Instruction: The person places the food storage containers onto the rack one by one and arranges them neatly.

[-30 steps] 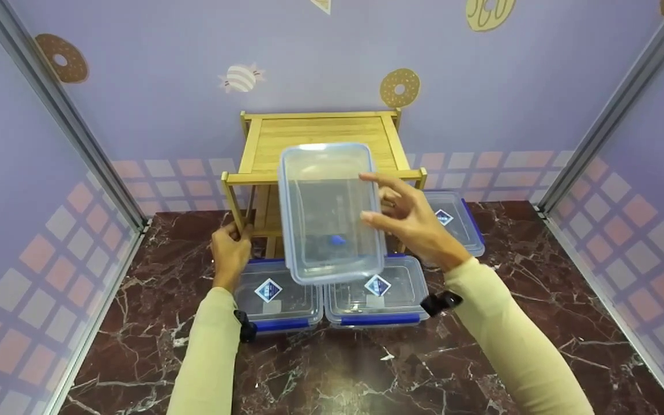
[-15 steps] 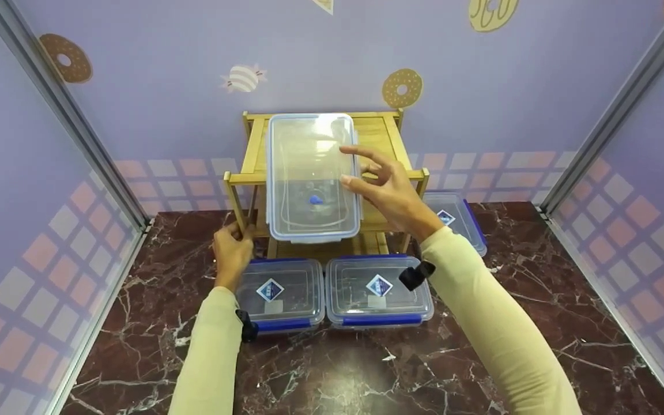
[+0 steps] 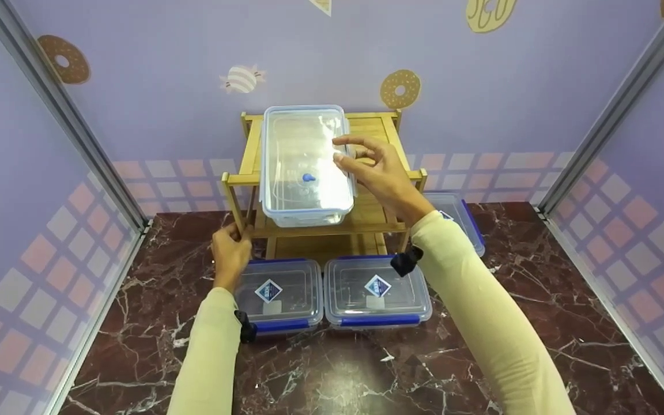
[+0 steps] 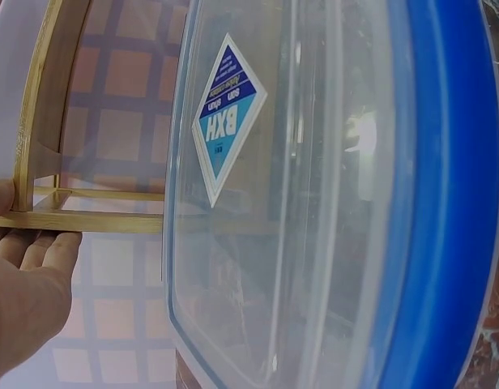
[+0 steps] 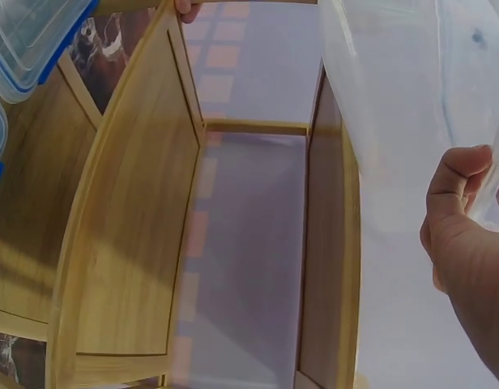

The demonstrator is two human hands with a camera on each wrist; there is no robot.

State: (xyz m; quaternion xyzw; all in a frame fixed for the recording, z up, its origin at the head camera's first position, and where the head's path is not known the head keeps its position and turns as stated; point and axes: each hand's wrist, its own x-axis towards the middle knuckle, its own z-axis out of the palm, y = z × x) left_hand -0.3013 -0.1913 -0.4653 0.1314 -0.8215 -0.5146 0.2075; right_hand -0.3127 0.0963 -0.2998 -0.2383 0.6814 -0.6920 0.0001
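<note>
My right hand [image 3: 387, 176] pinches the right edge of a clear plastic storage box [image 3: 294, 144] with a blue knob in its lid. The box is over the top board of a yellow wooden shelf rack [image 3: 375, 129]; whether it touches the board I cannot tell. In the right wrist view, thumb and fingers [image 5: 476, 174] close on the box's edge beside the rack. My left hand [image 3: 231, 256] grips the rack's front left post, low down near the middle shelf. The left wrist view shows that hand [image 4: 31, 300] around the wooden corner.
Two lidded clear boxes with blue clips, a left one [image 3: 300, 276] and a right one [image 3: 343, 276], lie side by side before the rack. Another such box [image 3: 453, 207] lies to its right. Purple walls [image 3: 165, 104] enclose the dark marble floor [image 3: 332, 374].
The right hand has carried the clear box up, back and slightly left, from in front of the rack to over its top board. The box now lies flatter. The left hand has stayed on the post.
</note>
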